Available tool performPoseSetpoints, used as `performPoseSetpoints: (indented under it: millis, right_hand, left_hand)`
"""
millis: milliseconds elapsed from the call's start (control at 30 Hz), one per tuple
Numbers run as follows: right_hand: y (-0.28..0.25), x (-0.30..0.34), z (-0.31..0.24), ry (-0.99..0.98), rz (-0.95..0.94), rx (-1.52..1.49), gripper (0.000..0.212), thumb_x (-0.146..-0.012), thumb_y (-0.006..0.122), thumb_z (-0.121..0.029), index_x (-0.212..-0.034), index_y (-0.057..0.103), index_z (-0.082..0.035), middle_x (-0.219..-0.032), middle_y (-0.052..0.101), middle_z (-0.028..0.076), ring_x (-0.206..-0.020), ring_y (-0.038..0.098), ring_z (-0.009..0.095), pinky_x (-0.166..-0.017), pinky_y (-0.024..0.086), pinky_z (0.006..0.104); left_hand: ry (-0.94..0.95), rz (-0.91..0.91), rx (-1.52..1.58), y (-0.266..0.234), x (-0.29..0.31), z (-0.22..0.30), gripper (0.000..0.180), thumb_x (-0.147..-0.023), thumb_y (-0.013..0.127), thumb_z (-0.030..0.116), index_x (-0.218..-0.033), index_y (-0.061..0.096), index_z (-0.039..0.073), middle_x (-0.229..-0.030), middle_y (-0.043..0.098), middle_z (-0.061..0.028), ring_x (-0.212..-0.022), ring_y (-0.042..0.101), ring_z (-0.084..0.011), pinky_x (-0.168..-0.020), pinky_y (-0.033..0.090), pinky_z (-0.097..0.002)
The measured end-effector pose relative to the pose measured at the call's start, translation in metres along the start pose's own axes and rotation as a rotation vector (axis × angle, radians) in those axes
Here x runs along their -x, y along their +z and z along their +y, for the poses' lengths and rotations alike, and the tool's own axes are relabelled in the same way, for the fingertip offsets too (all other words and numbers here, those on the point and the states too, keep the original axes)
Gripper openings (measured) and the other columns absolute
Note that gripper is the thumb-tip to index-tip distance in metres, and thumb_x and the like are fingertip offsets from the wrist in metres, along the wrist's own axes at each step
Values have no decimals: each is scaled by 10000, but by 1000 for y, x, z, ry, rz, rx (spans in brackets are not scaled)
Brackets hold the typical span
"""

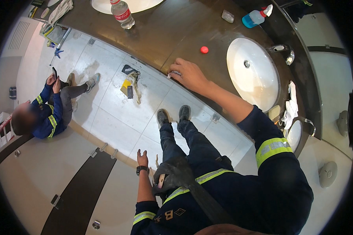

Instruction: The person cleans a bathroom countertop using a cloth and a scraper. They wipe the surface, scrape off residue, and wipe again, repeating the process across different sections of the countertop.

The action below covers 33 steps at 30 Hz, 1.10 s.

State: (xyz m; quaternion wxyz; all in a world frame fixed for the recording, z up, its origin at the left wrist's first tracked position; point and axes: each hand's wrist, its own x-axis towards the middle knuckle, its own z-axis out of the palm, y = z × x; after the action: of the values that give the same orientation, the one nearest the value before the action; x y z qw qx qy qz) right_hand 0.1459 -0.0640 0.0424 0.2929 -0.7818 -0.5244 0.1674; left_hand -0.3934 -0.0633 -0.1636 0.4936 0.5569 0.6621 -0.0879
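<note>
My right hand point(190, 76) is at the front edge of the brown countertop point(164, 49), fingers pinched on a small white scrap point(173, 74). Whether the scrap is tissue or cloth cannot be made out. A round red bottle cap point(204, 49) lies on the counter just beyond that hand, and the oval white sink point(239, 84) is to its right. Low at my side hangs my left hand point(142, 158), a watch on its wrist, fingers apart and nothing in them. It is nearest to a dark pouch point(168, 174) at my waist.
A clear soda bottle point(122, 15) and a spray bottle with blue liquid point(255, 18) stand on the counter. White cloth point(290, 105) lies by the right sink. Rags and a yellow item point(126, 87) are on the tiled floor. At left, a person point(47, 111) sits holding a phone.
</note>
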Motion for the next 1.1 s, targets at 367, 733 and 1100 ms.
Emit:
performPoseSetpoints:
  millis: [367,733,1100]
  right_hand:
    - [13,-25,-8,13,-73,27,150,-895,660,-157,-1025,646,-83,-985,637,164,-947,653,394,-789,520,533]
    - [15,-15,-11,-34,0,54,127,-912,630,-108,-1034,646,-75,-975,624,165,-956,648,397,-796,515,523]
    - [26,-24,-20,12,-7,92,130,-929,588,-89,-1039,649,-59,-973,614,185,-971,650,401,-817,510,524]
  left_hand:
    - [44,22,89,7,-5,6,718,-957,690,254,-1538,427,-76,-1554,477,-315,-1473,442,-406,-1206,367,-438]
    - [64,30,8,9,-10,10,717,-962,683,300,-1535,446,-60,-1526,507,-318,-1433,488,-411,-1177,398,-444]
    - [19,-10,34,1,-4,6,725,-955,683,255,-1537,420,-88,-1542,496,-308,-1462,455,-402,-1209,361,-434]
